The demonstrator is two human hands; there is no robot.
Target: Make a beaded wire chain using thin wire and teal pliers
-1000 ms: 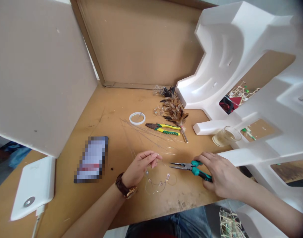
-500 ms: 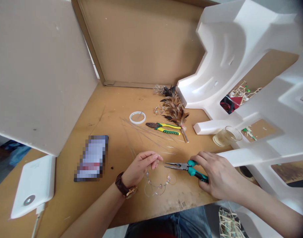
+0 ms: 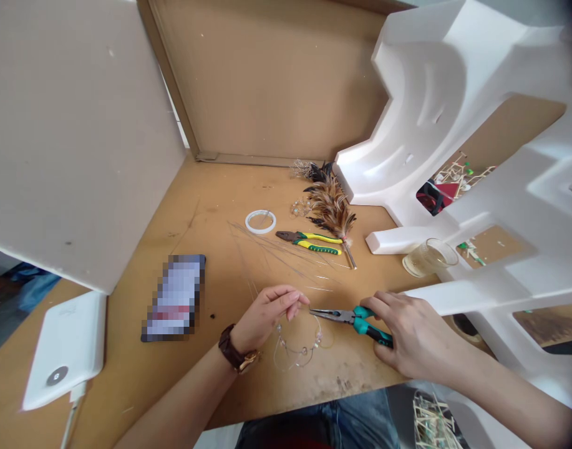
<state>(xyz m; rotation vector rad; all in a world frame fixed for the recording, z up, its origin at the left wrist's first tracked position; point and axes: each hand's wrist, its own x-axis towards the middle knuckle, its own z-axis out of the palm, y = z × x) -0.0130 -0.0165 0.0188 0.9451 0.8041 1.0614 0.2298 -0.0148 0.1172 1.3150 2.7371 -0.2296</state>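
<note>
My right hand (image 3: 405,330) is wrapped round the handles of teal-and-black needle-nose pliers (image 3: 337,315). Their jaws point left and their tips lie just beside my left fingertips, almost closed. My left hand (image 3: 279,312), with a watch on its wrist, pinches thumb to fingers on the beaded wire (image 3: 304,350). That wire hangs below in a loop with several small clear and pinkish beads, and its end in my fingers is too fine to see well.
Yellow-green pliers (image 3: 309,241), thin loose wires (image 3: 271,252), a white ring (image 3: 261,222) and a feather duster (image 3: 330,202) lie farther back. A glass (image 3: 430,257) stands beside white foam (image 3: 416,106) at right. Left are a phone (image 3: 176,296) and a power bank (image 3: 68,349).
The needle-nose pliers have shifted slightly left, their tips closer to my left fingertips and their jaws nearer together. My left hand keeps its pinch in nearly the same spot.
</note>
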